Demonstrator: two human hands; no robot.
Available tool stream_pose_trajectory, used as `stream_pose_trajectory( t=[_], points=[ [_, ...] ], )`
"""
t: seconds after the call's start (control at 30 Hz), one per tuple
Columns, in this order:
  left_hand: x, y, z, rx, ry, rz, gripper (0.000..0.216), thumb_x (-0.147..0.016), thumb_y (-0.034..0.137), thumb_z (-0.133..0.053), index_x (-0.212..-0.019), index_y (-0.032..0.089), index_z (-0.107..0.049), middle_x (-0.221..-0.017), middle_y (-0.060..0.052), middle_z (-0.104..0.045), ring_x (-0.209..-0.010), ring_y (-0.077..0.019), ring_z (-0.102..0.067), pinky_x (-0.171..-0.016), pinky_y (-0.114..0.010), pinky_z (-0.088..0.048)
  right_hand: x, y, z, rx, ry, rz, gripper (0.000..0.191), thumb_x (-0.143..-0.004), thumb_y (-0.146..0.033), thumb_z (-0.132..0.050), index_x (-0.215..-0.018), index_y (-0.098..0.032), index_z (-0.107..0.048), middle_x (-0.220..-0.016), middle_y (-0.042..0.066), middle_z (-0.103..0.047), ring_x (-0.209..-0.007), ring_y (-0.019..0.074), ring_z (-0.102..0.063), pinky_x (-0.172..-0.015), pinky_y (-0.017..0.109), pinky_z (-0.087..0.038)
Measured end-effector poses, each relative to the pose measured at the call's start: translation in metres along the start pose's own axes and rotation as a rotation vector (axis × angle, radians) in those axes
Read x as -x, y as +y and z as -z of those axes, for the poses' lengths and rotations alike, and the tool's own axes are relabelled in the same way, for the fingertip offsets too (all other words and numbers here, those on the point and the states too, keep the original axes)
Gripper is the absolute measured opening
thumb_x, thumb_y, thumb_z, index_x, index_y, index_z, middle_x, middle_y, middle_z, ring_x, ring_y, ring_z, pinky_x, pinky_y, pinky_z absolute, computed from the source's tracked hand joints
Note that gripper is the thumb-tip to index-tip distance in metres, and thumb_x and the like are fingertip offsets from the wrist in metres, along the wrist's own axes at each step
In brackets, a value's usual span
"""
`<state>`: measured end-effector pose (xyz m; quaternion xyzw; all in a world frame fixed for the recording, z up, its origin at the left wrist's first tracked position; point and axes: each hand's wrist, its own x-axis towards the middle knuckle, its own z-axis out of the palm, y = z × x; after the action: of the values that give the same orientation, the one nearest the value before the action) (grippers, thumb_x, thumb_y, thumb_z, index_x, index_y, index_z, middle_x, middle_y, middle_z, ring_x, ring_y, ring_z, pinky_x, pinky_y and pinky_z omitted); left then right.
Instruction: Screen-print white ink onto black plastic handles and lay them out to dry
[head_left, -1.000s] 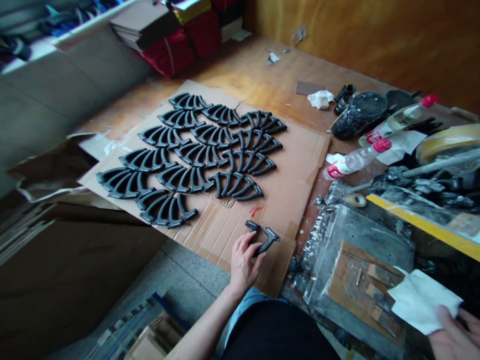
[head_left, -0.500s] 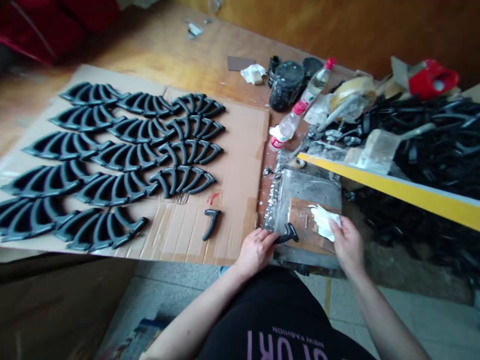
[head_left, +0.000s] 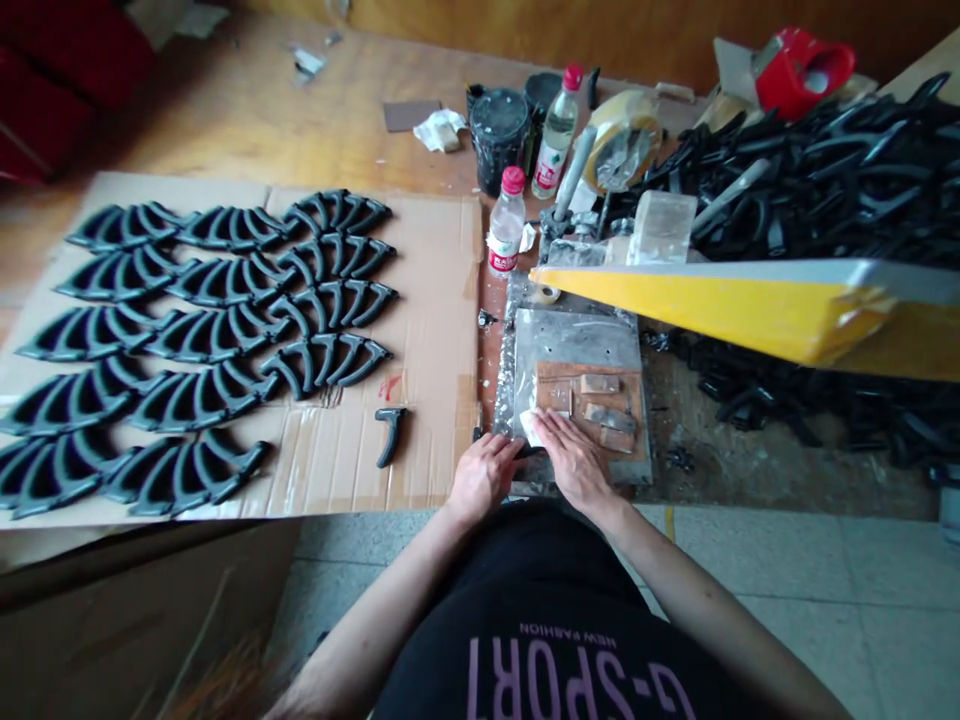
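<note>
My left hand (head_left: 484,475) is curled at the near edge of the metal jig plate (head_left: 577,340) and grips a black curved handle (head_left: 529,451), which is mostly hidden. My right hand (head_left: 576,462) lies over it, fingers together, pressing a white cloth (head_left: 531,428) onto the handle and the wooden block (head_left: 611,395) fixed on the plate. One single black handle (head_left: 390,435) lies alone on the cardboard sheet (head_left: 435,330) just left of my hands.
Several rows of black handles (head_left: 202,330) cover the cardboard on the left. A yellow-edged frame (head_left: 712,300) juts over the jig. Behind it are two bottles (head_left: 506,205), a black can (head_left: 499,125), a tape roll (head_left: 622,135), and a large pile of handles (head_left: 825,170).
My left hand left one handle on the cardboard and carried another to the jig. My right hand came in with the cloth and now presses it down there. The view swung right.
</note>
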<state>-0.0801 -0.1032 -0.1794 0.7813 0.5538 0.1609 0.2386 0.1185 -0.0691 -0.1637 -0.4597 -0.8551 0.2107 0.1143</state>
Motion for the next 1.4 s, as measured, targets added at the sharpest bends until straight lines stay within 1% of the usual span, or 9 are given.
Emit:
stream_pose_trajectory(
  t=[0.23, 0.43, 0.63, 0.83, 0.93, 1.03, 1.17, 1.3, 1.4],
  points=[
    [-0.002, 0.003, 0.002, -0.04, -0.036, 0.02, 0.027, -0.095, 0.028, -0.047, -0.113, 0.021, -0.066, -0.09, -0.008, -0.065, -0.085, -0.0203, -0.058, -0.08, -0.033, -0.05, 0.03, -0.001, 0.005, -0.027, -0.021, 0.031, 0.065, -0.092, -0.004, -0.029, -0.153, -0.025, -0.028, -0.151, 0.003, -0.041, -0.138, 0.019, -0.041, -0.114, 0.042, -0.039],
    [-0.002, 0.001, -0.001, -0.042, -0.021, 0.004, 0.029, -0.096, 0.033, -0.046, -0.111, 0.02, -0.067, -0.086, -0.008, -0.064, -0.082, -0.0197, -0.058, -0.079, -0.033, -0.05, 0.015, -0.001, 0.007, -0.043, -0.026, 0.031, 0.062, -0.09, -0.002, -0.029, -0.148, -0.02, -0.04, -0.149, 0.005, -0.044, -0.138, 0.02, -0.042, -0.116, 0.043, -0.037],
    [-0.003, 0.001, 0.008, 0.041, 0.077, 0.004, 0.027, -0.094, 0.034, -0.052, -0.111, 0.02, -0.067, -0.089, -0.006, -0.066, -0.084, -0.018, -0.061, -0.079, -0.03, -0.051, 0.042, 0.003, 0.04, -0.287, -0.077, -0.098, 0.051, -0.092, -0.01, -0.035, -0.136, -0.024, -0.057, -0.136, 0.005, -0.06, -0.126, 0.0219, -0.056, -0.11, 0.043, -0.044],
    [-0.01, -0.052, 0.024, -0.052, 0.355, 0.302, 0.027, -0.092, 0.037, -0.055, -0.108, 0.02, -0.069, -0.093, -0.007, -0.07, -0.088, -0.0207, -0.063, -0.082, -0.033, -0.048, 0.026, 0.018, 0.058, -1.021, 0.135, -0.686, 0.043, -0.085, -0.046, -0.06, -0.115, -0.017, -0.069, -0.108, 0.01, -0.074, -0.095, 0.0276, -0.071, -0.081, 0.041, -0.059],
    [-0.009, -0.081, 0.022, -0.2, 0.307, 0.373, 0.024, -0.09, 0.038, -0.058, -0.1, 0.02, -0.071, -0.089, -0.008, -0.071, -0.085, -0.025, -0.062, -0.082, -0.038, -0.047, 0.014, 0.016, 0.052, -1.339, 0.207, -0.836, 0.042, -0.076, -0.048, -0.071, -0.104, -0.017, -0.07, -0.1, 0.01, -0.076, -0.091, 0.0271, -0.072, -0.078, 0.04, -0.059],
    [0.002, -0.093, 0.016, -0.244, 0.275, 0.358, 0.028, -0.089, 0.041, -0.059, -0.105, 0.02, -0.069, -0.1, -0.009, -0.07, -0.091, -0.0268, -0.06, -0.085, -0.04, -0.045, 0.009, 0.012, 0.049, -1.448, 0.248, -0.9, 0.035, -0.071, -0.04, -0.076, -0.098, -0.019, -0.071, -0.1, 0.008, -0.076, -0.09, 0.0252, -0.072, -0.078, 0.038, -0.058],
    [0.031, -0.098, 0.007, -0.255, 0.507, 0.549, 0.043, -0.088, 0.045, -0.057, -0.117, 0.014, -0.059, -0.116, -0.016, -0.063, -0.107, -0.0299, -0.055, -0.093, -0.045, -0.041, 0.009, 0.009, 0.052, -1.45, 0.248, -0.884, 0.04, -0.071, -0.043, -0.076, -0.101, -0.017, -0.071, -0.095, 0.009, -0.076, -0.089, 0.0275, -0.072, -0.078, 0.041, -0.058],
    [0.056, -0.118, 0.0, -0.24, 0.594, 0.831, 0.043, -0.085, 0.041, -0.061, -0.115, 0.009, -0.058, -0.105, -0.017, -0.064, -0.102, -0.0317, -0.057, -0.091, -0.049, -0.042, 0.009, 0.014, 0.05, -1.365, 0.27, -0.831, 0.046, -0.071, -0.049, -0.076, -0.103, -0.015, -0.069, -0.09, 0.009, -0.076, -0.085, 0.0276, -0.071, -0.074, 0.04, -0.058],
    [0.055, -0.119, 0.004, -0.127, 0.637, 0.822, 0.031, -0.089, 0.033, -0.054, -0.112, 0.012, -0.061, -0.096, -0.012, -0.065, -0.095, -0.027, -0.06, -0.088, -0.045, -0.046, 0.007, 0.022, 0.045, -1.2, 0.29, -0.782, 0.05, -0.074, -0.051, -0.072, -0.106, -0.013, -0.069, -0.09, 0.008, -0.076, -0.079, 0.0254, -0.071, -0.069, 0.037, -0.058]
  ],
)
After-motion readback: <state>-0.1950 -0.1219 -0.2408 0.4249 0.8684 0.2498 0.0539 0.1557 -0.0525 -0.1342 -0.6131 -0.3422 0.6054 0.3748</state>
